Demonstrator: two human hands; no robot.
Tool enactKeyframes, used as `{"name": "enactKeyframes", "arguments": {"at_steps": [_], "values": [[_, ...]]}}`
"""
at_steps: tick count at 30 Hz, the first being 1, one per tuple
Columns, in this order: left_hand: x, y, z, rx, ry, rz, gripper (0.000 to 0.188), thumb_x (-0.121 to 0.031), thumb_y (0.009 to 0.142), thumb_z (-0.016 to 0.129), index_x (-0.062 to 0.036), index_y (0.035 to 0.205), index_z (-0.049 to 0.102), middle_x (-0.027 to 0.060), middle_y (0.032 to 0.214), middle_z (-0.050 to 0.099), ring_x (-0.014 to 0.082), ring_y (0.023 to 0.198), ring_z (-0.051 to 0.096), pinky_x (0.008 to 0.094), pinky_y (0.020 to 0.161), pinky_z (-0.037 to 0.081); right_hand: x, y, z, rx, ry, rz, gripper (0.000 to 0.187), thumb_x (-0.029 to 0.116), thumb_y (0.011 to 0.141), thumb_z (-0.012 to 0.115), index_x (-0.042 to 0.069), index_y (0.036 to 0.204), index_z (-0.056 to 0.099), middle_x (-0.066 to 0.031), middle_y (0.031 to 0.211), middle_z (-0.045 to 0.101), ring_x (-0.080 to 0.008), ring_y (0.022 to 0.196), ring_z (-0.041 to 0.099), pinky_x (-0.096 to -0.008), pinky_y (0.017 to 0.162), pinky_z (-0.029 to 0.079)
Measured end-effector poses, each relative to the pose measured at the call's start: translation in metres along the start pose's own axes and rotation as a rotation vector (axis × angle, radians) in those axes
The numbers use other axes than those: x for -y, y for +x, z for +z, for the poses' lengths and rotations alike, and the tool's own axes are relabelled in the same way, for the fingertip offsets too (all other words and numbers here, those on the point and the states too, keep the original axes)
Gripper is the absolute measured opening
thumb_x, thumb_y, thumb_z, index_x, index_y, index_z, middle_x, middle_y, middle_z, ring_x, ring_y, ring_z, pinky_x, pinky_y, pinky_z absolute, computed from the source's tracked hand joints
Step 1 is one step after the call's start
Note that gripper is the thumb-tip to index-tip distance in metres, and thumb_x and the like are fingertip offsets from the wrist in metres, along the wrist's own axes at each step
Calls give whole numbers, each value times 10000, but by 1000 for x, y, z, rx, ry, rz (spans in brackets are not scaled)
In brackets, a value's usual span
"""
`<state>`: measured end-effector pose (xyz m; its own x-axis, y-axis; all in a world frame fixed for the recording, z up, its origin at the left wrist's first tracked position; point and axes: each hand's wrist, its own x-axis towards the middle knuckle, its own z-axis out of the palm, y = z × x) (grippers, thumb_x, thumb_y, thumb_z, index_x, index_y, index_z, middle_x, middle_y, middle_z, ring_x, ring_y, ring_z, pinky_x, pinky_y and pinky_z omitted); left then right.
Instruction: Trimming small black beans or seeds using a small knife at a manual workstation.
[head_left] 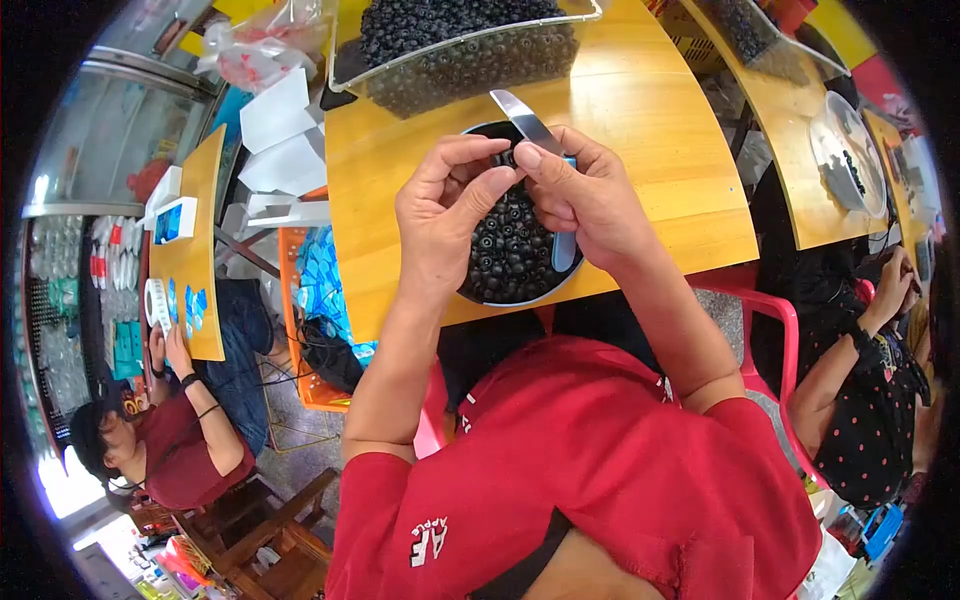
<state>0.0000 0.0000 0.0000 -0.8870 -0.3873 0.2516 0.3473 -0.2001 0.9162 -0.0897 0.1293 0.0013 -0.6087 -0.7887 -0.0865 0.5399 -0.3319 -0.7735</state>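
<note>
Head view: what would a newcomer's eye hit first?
Probably the bright red shirt, filling the lower middle. Next, the knife near upper centre, its silver blade angling up and left from the right hand, with the left hand close beside it, over a bowl of black round pieces. Then the clear bin heaped with similar pieces, at the top.

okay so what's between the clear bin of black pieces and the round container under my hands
In the head view, a strip of yellow tabletop, crossed in the picture by the blade of the knife in your right hand.
</note>
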Motion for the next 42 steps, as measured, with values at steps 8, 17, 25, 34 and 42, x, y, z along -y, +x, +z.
{"name": "enactKeyframes", "arguments": {"at_steps": [8, 17, 25, 34, 42], "values": [[3, 0, 3, -85, 117, -15, 201, -41, 835, 648, 6, 1027, 614, 14, 955, 578, 66, 805, 555, 185, 677, 453, 1, 1, -3, -69, -183, -89, 158, 138, 862, 640, 40, 975, 588, 57, 651, 505, 4, 489, 389, -149, 412, 279], [13, 4, 4, -129, 107, -12, 263, -63, 844, 635, 8, 1096, 605, 57, 909, 642, 79, 702, 548, 198, 623, 441, 1, 6, 0, -96, -135, -70, 180, 136, 860, 640, 36, 1003, 595, 64, 643, 504, 0, 482, 393, -149, 412, 280], [9, 2, 2, -145, 149, -91, 217, -51, 859, 611, -11, 1072, 624, 26, 895, 627, 69, 703, 550, 191, 623, 448, 0, 6, 0, -109, -201, 4, 173, 160, 852, 655, 45, 966, 593, 62, 641, 508, 0, 475, 392, -154, 406, 274], [1, -1, 1, -87, 202, -68, 234, -35, 868, 585, 14, 1095, 610, 45, 934, 590, 85, 708, 563, 209, 617, 466, 2, 7, 1, -107, -302, -50, 148, 150, 861, 641, 43, 958, 606, 31, 696, 570, -2, 467, 393, -159, 414, 279], [0, -4, -10, -35, 135, -117, 204, -49, 880, 569, 6, 1071, 615, 31, 855, 600, 81, 697, 552, 208, 610, 456, 4, 3, 9, -134, -387, -125, 232, 156, 890, 600, 13, 1073, 588, 16, 726, 577, -3, 480, 383, -162, 429, 282]]}}
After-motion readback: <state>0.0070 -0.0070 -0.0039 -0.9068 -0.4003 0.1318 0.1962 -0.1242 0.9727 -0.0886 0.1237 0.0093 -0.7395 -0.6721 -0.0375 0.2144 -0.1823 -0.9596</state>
